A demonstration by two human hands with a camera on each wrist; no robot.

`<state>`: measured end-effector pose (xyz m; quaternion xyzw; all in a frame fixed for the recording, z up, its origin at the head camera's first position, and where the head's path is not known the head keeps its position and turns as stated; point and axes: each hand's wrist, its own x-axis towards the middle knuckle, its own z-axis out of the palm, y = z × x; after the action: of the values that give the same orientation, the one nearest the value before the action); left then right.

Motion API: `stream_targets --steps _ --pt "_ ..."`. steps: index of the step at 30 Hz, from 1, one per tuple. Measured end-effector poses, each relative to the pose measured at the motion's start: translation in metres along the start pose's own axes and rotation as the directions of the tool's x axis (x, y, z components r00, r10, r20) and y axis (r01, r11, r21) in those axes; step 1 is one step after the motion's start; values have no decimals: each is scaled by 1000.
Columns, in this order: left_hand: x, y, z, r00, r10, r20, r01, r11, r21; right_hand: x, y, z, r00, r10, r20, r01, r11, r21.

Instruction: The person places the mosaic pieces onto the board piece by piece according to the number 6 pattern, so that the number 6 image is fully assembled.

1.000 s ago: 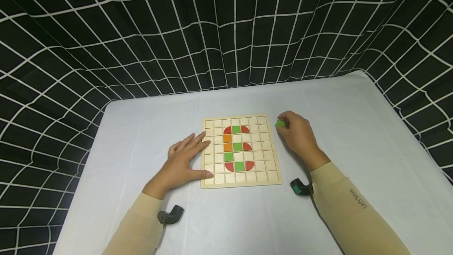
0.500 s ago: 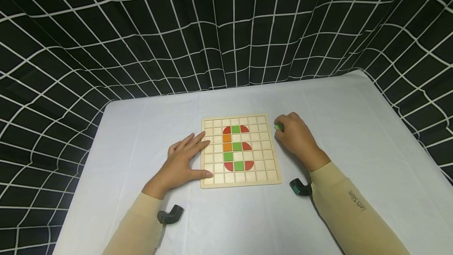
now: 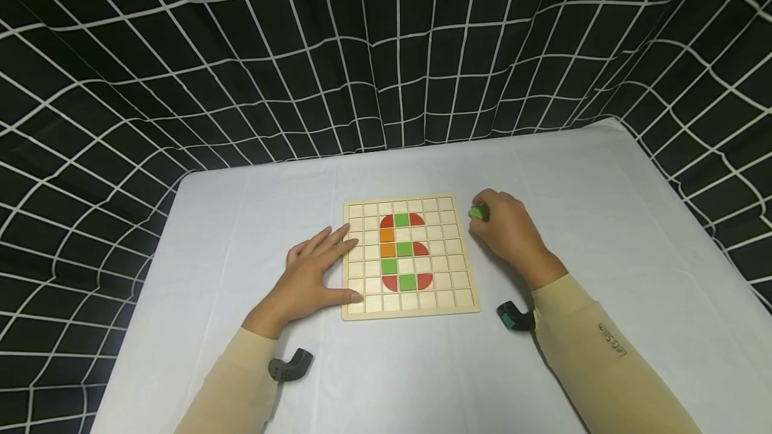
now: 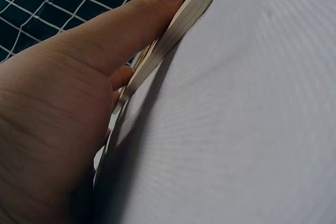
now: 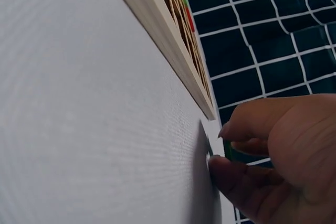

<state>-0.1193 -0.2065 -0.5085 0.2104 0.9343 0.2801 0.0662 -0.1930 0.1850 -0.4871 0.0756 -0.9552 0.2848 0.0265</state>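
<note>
A square wooden grid board (image 3: 446, 280) lies on the table. Red quarter-rounds plus green and orange squares fill some of its cells, forming a shape like a 6. My left hand (image 3: 306, 280) is spread at the board's left side, its thumb and fingertips resting on the rim. In the left wrist view the thumb (image 4: 131, 24) lies over the wooden edge. Just off the board's right edge, my right hand (image 3: 508, 230) pinches a small green piece (image 3: 477, 211) between thumb and fingers. The right wrist view shows little of the piece; the curled fingers hide its shape.
A white cloth (image 3: 386, 380) covers the table. Black curtains (image 3: 398, 52) with a white grid hang behind and at the sides. A dark device sits at the left wrist (image 3: 291, 366) and another at the right wrist (image 3: 515, 317).
My right hand's fingers have shifted around the green piece, which was more covered half a second ago and shows more now. The left hand and the board have stayed put.
</note>
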Motion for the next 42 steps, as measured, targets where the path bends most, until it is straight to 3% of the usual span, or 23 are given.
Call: stream_targets --steps 9,25,42 --pt "1 0 0 1000 5 2 -5 1000 -4 -1 -4 -4 998 -15 64 12 999 43" --pt "0 1 -1 1000 -3 1 3 1000 0 -6 -19 -12 993 -104 54 97 989 113" --pt "-1 2 -1 1000 -7 6 7 1000 2 -16 -42 -17 968 -194 157 177 978 114"
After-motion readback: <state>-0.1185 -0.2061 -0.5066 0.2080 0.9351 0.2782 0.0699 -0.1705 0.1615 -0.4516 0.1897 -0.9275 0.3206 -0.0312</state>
